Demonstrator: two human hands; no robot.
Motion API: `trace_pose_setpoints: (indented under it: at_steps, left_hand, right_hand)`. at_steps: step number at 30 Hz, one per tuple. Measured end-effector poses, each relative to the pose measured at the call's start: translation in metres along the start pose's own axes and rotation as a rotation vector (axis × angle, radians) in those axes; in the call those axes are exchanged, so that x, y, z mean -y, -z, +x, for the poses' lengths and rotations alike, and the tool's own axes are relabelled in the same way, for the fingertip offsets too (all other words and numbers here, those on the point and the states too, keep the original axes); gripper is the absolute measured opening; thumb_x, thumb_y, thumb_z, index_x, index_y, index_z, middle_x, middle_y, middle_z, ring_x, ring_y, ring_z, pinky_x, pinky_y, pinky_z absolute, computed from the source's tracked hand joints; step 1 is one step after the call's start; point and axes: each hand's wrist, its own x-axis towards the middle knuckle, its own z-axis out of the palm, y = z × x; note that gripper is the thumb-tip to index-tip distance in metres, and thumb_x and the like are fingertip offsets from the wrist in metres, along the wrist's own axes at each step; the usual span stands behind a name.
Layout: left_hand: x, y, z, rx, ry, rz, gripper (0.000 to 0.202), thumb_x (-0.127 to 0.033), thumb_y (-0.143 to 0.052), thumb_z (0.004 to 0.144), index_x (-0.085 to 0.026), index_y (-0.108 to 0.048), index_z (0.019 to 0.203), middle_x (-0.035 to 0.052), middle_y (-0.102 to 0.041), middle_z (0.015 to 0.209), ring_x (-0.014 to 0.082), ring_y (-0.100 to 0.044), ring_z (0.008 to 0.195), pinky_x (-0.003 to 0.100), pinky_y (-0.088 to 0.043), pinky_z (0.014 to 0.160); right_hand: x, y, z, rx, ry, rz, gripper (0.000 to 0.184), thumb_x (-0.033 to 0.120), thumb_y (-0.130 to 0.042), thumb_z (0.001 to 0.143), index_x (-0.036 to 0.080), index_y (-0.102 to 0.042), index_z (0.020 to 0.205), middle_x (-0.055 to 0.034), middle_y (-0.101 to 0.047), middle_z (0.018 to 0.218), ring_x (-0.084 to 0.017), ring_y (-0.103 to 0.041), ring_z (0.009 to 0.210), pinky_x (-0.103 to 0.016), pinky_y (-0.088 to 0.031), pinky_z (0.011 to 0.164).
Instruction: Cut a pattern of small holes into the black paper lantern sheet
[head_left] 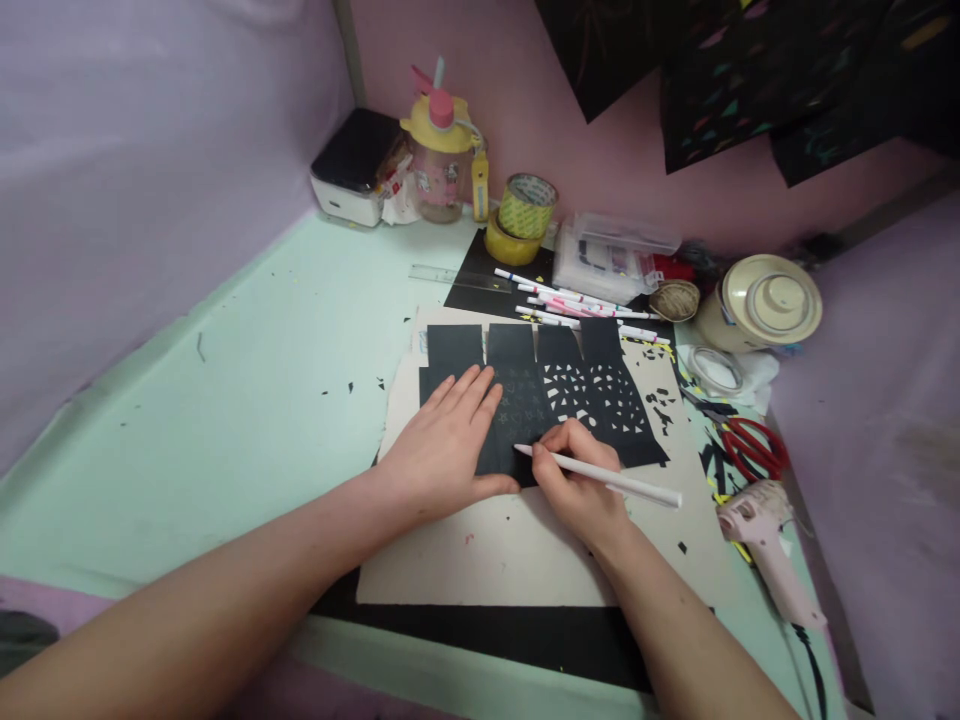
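Observation:
My left hand [446, 445] lies flat with spread fingers on a sheet of black paper [517, 385], pressing on its left part. Between the fingers of my right hand [577, 475] is a white pen [615, 477], its tip at the paper's lower middle. Faint outlines, some like stars, mark the paper just above the tip. To the right, panels of the black paper have many small cut-out shapes. Slits split its top edge into flaps. A pale board [480, 555] lies beneath.
Several white markers [577, 303], a clear ruler [450, 275] and tape rolls [517, 220] lie behind the paper. On the right are red-handled scissors [754, 447], a pink glue gun [772, 550] and black scraps. A drink bottle [441, 165] stands at the back.

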Motion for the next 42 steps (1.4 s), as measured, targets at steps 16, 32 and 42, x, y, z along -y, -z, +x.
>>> trace_pose_setpoints:
  at_steps: [16, 32, 42]
  left_hand:
    - [0.0008, -0.002, 0.0002, -0.019, -0.006, 0.031, 0.101, -0.073, -0.055, 0.075, -0.007, -0.03, 0.148, 0.0163, -0.013, 0.159, 0.0311, -0.009, 0.148, 0.046, -0.014, 0.119]
    - [0.0002, -0.0004, 0.0, 0.01, 0.006, 0.017, 0.104, -0.076, -0.052, 0.075, -0.007, -0.026, 0.149, 0.0158, -0.011, 0.159, 0.0312, -0.006, 0.148, 0.046, -0.011, 0.12]
    - [-0.0004, 0.0001, 0.0003, 0.0, 0.004, 0.022, 0.102, -0.074, -0.053, 0.075, -0.009, -0.028, 0.148, 0.0157, -0.012, 0.159, 0.0307, -0.007, 0.148, 0.045, -0.012, 0.119]
  right_hand:
    - [0.0, -0.0019, 0.0006, 0.032, 0.04, 0.045, 0.026, 0.016, -0.055, 0.079, 0.022, -0.037, 0.061, 0.0038, -0.053, 0.057, -0.01, -0.048, 0.05, -0.023, -0.039, 0.051]
    - [0.0011, -0.0029, 0.0016, -0.007, -0.025, -0.028, 0.022, 0.019, -0.056, 0.08, 0.022, -0.043, 0.064, 0.0031, -0.058, 0.059, -0.011, -0.055, 0.054, -0.022, -0.041, 0.052]
    - [0.0, -0.0014, -0.0003, 0.002, -0.035, 0.03, 0.026, 0.015, -0.053, 0.076, 0.023, -0.033, 0.062, 0.0039, -0.052, 0.059, -0.011, -0.048, 0.054, -0.023, -0.038, 0.052]
